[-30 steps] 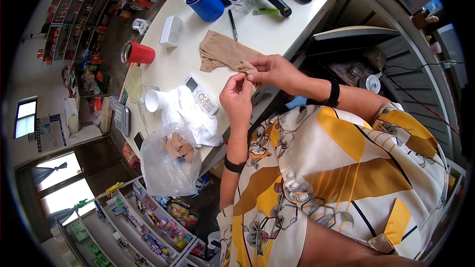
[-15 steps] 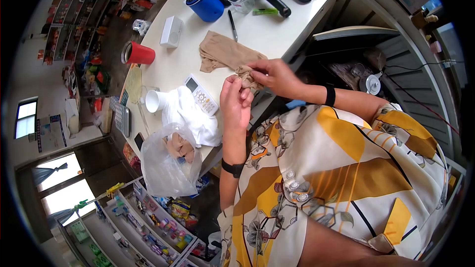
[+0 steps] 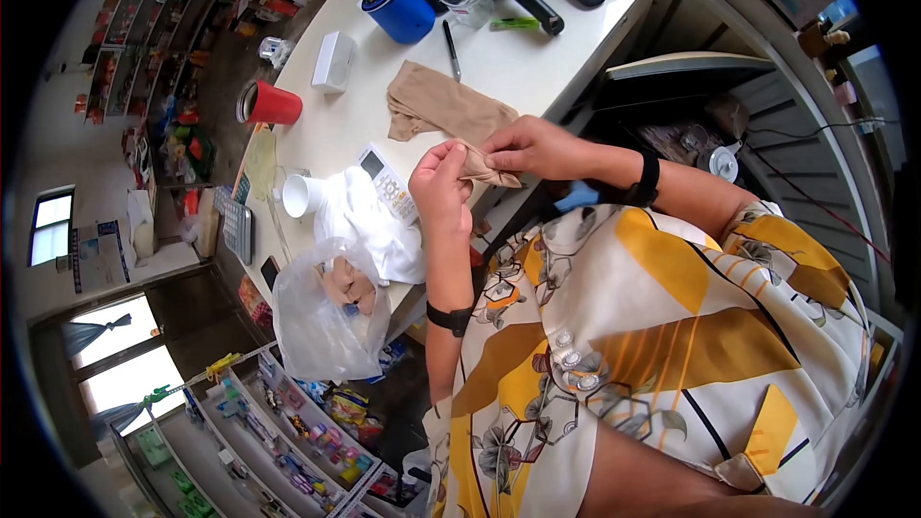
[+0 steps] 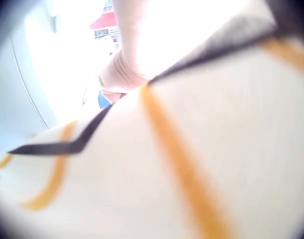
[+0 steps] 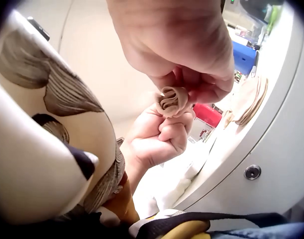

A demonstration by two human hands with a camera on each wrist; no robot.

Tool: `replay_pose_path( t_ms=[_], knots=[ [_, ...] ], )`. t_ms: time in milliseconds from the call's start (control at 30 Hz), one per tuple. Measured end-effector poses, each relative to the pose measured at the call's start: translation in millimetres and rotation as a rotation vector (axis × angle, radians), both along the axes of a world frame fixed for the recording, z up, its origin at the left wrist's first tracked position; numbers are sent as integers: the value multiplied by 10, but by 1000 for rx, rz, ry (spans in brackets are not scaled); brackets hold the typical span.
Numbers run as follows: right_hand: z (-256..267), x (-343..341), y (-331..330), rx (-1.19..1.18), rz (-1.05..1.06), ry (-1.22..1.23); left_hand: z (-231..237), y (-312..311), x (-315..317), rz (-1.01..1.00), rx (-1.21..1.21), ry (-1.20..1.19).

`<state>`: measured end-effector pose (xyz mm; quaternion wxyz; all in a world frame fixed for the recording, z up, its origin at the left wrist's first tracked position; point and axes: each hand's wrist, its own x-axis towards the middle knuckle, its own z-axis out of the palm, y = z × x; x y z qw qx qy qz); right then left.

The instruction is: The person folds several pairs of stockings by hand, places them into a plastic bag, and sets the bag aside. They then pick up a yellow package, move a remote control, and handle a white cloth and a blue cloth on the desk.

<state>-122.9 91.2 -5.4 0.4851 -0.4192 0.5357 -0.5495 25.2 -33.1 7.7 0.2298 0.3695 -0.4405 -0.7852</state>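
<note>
My left hand (image 3: 441,192) pinches one end of a small rolled beige stocking (image 3: 487,169) between thumb and fingers. On its other side my right hand (image 3: 545,148) grips it too, just over the counter's front edge. From the right wrist, the roll's coiled end (image 5: 172,101) pokes out between both hands. More beige stockings (image 3: 446,104) lie flat and layered on the counter just beyond the fingers. Patterned shirt fabric (image 4: 201,129) fills most of the left wrist view, hiding the fingers there.
On the white counter (image 3: 365,125) stand a red cup (image 3: 271,104), a white box (image 3: 332,62) and a blue canister (image 3: 397,11). A white calculator-like device (image 3: 389,182), white cloth (image 3: 369,230) and a plastic bag (image 3: 331,326) sit left of my hands. A pen (image 3: 451,50) lies behind the stockings.
The bunched stocking between my hands is now a tighter, longer roll. My left hand has shifted slightly left and changed its pinch; the flat stockings stay put.
</note>
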Motion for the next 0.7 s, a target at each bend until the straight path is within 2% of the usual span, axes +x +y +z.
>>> replay_pose_path(
  t_ms=[33,133,167,233,267,300,367,467,600,700],
  knots=[
    [9,-10,19,-13,24,-134,1,-23,10,-53,90,18],
    [2,4,36,-106,7,-283,39,-5,-4,-182,308,60],
    [-19,12,29,-107,33,-473,-130,-81,36,-272,406,165],
    [-41,6,14,-109,79,-846,-41,-1,-31,-275,327,243],
    [-39,8,-9,-97,23,-889,7,68,-76,-278,288,284],
    [3,30,-69,-85,-32,-931,39,128,-112,-184,245,249],
    [34,20,-139,-87,-87,-997,44,159,-142,-128,212,301],
    [284,97,-130,51,-268,-922,58,156,-131,-70,191,349],
    [212,125,-189,-9,-261,-918,-49,104,-107,-67,112,404],
    [199,140,-232,-32,-256,-900,-62,46,-93,-15,45,357]
  ],
)
